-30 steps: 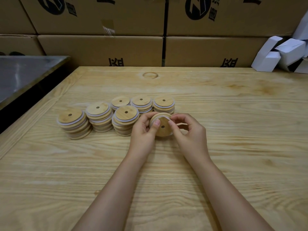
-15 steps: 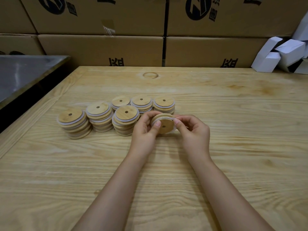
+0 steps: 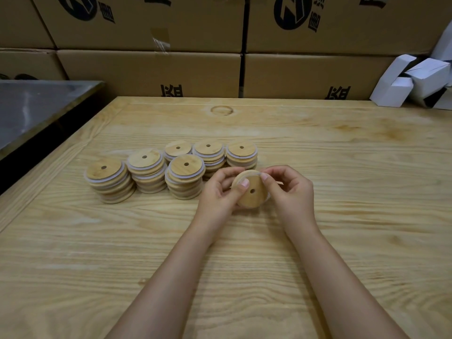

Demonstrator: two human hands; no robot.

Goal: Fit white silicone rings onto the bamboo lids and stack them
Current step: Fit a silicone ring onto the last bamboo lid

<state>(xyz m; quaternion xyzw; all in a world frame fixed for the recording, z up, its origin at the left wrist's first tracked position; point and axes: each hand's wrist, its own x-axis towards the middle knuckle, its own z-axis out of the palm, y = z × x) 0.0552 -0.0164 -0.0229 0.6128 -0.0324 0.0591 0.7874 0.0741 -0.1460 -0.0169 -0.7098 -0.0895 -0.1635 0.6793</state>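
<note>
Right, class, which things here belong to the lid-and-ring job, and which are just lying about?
Job: round bamboo lid with a centre hole, gripped by left hand and right hand; white silicone ring on its rim; six stacks of ringed bamboo lids.
Lying about: brown cardboard boxes; white folded paper cartons; grey metal worktop.

Lid stacks [image 3: 186, 176] block left of hands; bare table [image 3: 367, 192] right; boxes [image 3: 146, 72] wall rear.
</note>
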